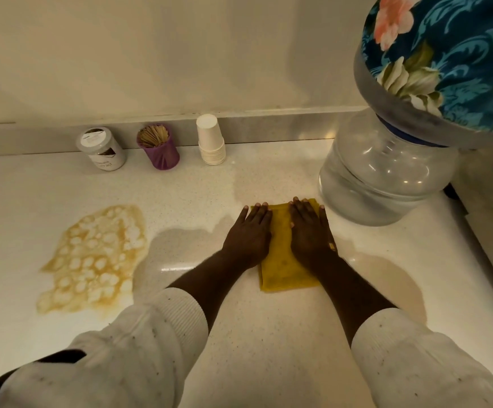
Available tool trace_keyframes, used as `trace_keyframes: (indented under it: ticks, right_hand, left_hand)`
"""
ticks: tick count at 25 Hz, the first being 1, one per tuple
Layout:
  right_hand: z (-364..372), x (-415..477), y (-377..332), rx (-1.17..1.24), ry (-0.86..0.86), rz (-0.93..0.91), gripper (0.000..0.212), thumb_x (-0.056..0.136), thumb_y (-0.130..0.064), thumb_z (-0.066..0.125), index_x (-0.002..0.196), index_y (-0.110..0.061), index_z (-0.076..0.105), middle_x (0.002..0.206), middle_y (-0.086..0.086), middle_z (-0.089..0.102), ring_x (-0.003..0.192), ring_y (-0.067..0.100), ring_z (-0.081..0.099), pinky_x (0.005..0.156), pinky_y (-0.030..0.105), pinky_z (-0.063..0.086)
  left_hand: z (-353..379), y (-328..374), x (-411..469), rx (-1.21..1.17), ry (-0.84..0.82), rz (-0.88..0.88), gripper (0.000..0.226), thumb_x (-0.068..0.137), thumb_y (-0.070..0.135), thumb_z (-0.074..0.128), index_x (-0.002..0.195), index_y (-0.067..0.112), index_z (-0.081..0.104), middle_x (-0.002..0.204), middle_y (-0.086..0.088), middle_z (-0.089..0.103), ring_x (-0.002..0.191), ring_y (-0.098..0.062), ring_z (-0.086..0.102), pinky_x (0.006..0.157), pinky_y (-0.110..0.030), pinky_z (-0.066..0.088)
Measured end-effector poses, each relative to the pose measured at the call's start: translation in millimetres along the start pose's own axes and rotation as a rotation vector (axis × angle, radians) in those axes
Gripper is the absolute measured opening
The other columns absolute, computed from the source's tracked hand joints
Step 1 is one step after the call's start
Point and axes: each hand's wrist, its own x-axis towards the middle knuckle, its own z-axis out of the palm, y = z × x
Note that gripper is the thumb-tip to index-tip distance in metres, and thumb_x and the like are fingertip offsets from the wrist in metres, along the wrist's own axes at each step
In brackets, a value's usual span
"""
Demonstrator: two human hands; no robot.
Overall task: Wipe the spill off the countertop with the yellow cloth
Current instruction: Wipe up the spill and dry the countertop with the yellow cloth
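Pressing both hands, left [249, 231] and right [310, 231], fingers flat, we pin the cloth [283, 266] before sliding toward the spill [95, 260].

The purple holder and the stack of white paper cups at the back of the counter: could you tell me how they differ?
The purple holder stands mouth up and is packed with wooden sticks; the stack of white paper cups stands upside down, bases up, holding nothing visible. The holder is a single dark ribbed container, while the cups are many plain ones nested together, and the stack rises taller. Both stand against the low backsplash, apart from each other.
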Motion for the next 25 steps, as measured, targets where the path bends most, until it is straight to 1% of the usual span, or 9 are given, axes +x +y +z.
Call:
trace_keyframes:
  ticks: [3,5,9,11,16,18,21,23,25]
  right_hand:
    - [2,3,3,0.031,-0.031,-0.017,0.055,0.105,-0.031,0.025,0.158,-0.014,0.020,0.167,0.006,0.017,0.154,0.024,0.009,0.125,0.047,-0.001]
    - [2,3,4,0.099,-0.007,-0.027,0.057,0.102,-0.031,0.024,0.155,-0.011,0.029,0.164,0.009,0.025,0.152,0.027,0.017,0.125,0.047,0.005]
    - [4,5,6,0.201,0.100,-0.019,0.044,0.101,-0.017,0.046,0.143,-0.005,0.050,0.151,0.016,0.048,0.142,0.035,0.039,0.122,0.050,0.017]
    - [4,5,7,0.228,0.113,-0.012,0.043,0.097,-0.007,0.055,0.139,-0.005,0.054,0.146,0.018,0.053,0.138,0.038,0.044,0.121,0.050,0.019]
    - [0,4,7,0.233,0.090,0.030,0.052,0.098,-0.006,0.055,0.149,-0.008,0.043,0.156,0.014,0.041,0.147,0.035,0.031,0.124,0.048,0.015]
    - [0,2,5,0.245,0.111,0.063,0.045,0.099,-0.008,0.055,0.144,-0.005,0.049,0.150,0.017,0.048,0.142,0.037,0.037,0.121,0.047,0.019]
    - [-1,3,5,0.194,0.107,0.086,0.036,0.100,-0.010,0.054,0.136,-0.006,0.058,0.143,0.017,0.055,0.137,0.036,0.043,0.119,0.046,0.026]
    - [-5,1,5,0.183,0.149,0.058,0.032,0.096,-0.004,0.058,0.127,-0.005,0.064,0.134,0.019,0.061,0.130,0.038,0.051,0.114,0.049,0.033]
    - [-8,-2,3,0.185,0.196,0.039,0.029,0.092,0.001,0.063,0.120,-0.002,0.067,0.126,0.021,0.065,0.122,0.042,0.056,0.108,0.052,0.040]
  left_hand:
    - [1,-2,9,-0.023,-0.004,-0.020,0.057,0.106,0.033,0.029,0.156,0.006,0.021,0.165,-0.015,0.018,0.154,-0.028,0.013,0.124,-0.042,0.001]
    - [2,-2,10,-0.048,0.025,-0.034,0.055,0.105,0.031,0.035,0.154,0.006,0.028,0.162,-0.016,0.028,0.151,-0.029,0.023,0.124,-0.042,0.008]
    - [-2,-2,12,-0.067,0.091,-0.036,0.046,0.102,0.022,0.045,0.145,0.006,0.047,0.148,-0.015,0.052,0.138,-0.029,0.045,0.123,-0.043,0.018]
    - [-3,-1,12,-0.081,0.101,-0.047,0.042,0.101,0.019,0.046,0.141,0.007,0.052,0.143,-0.015,0.057,0.133,-0.029,0.051,0.122,-0.044,0.021]
    - [-7,-2,11,-0.115,0.130,-0.071,0.040,0.101,0.020,0.045,0.137,0.010,0.057,0.138,-0.012,0.062,0.130,-0.027,0.055,0.122,-0.045,0.023]
    - [-9,0,11,-0.105,0.136,-0.082,0.038,0.100,0.018,0.046,0.135,0.010,0.059,0.136,-0.012,0.063,0.127,-0.027,0.057,0.119,-0.043,0.026]
    - [-12,6,16,-0.086,0.151,-0.123,0.033,0.097,0.014,0.050,0.127,0.010,0.064,0.124,-0.011,0.068,0.114,-0.028,0.061,0.108,-0.039,0.037]
    - [-16,6,15,-0.074,0.147,-0.130,0.031,0.096,0.011,0.050,0.122,0.011,0.066,0.117,-0.010,0.070,0.108,-0.027,0.062,0.103,-0.038,0.041]
    - [-19,4,11,-0.075,0.144,-0.123,0.032,0.095,0.008,0.051,0.123,0.011,0.065,0.117,-0.010,0.069,0.107,-0.027,0.062,0.101,-0.038,0.042]
